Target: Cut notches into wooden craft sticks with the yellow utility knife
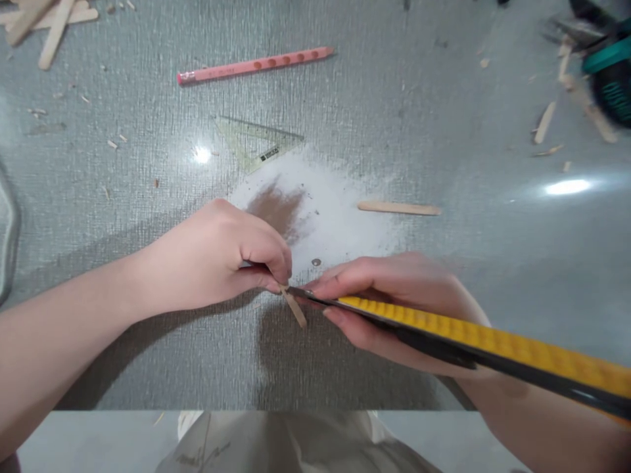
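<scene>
My left hand (231, 253) pinches a short piece of wooden craft stick (296, 311) between thumb and fingers, its free end slanting down to the right. My right hand (389, 295) grips a yellow-and-black utility knife (444, 323) close to its blade. The dark blade tip meets the stick just beside my left fingertips. The knife's long ribbed handle runs back over my right wrist and leaves the view at the right. A small round metal piece (316, 262) lies on the table just beyond my hands.
Beyond my hands lie a clear set square (251, 144), a pink pencil (256, 66) and a loose craft stick (399, 208). More craft sticks (56, 33) lie at upper left. A blurred teal-and-black tool (608, 72) and wood scraps (545, 123) are at upper right. The table's front edge is near me.
</scene>
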A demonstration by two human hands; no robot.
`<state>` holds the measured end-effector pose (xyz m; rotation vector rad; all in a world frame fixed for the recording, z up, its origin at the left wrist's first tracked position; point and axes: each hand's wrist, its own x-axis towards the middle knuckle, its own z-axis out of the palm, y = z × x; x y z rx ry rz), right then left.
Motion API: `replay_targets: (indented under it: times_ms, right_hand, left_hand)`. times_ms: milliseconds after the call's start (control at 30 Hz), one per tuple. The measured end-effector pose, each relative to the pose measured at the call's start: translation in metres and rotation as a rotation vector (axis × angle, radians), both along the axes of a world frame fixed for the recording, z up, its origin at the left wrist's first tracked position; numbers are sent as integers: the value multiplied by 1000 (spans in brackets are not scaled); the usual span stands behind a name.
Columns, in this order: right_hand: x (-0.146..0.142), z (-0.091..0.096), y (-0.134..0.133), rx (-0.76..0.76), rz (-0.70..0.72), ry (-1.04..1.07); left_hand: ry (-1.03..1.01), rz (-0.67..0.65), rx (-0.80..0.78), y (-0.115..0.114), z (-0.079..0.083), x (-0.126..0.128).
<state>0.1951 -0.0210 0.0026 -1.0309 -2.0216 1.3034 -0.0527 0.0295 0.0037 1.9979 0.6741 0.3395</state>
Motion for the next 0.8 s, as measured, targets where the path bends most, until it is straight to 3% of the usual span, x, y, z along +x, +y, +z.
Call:
replay_targets:
  times_ms: [267, 433, 800]
  right_hand:
    - [-1, 5, -3, -86, -35, -58]
    - [-4, 7, -6, -110, -45, 9]
    - [-9, 12, -18, -169, -222, -20]
  left_hand:
    - [-7, 28, 13, -1, 0, 1]
    - [-22, 33, 25, -1, 1, 1]
    - [-58, 75, 35, -5, 0, 2]
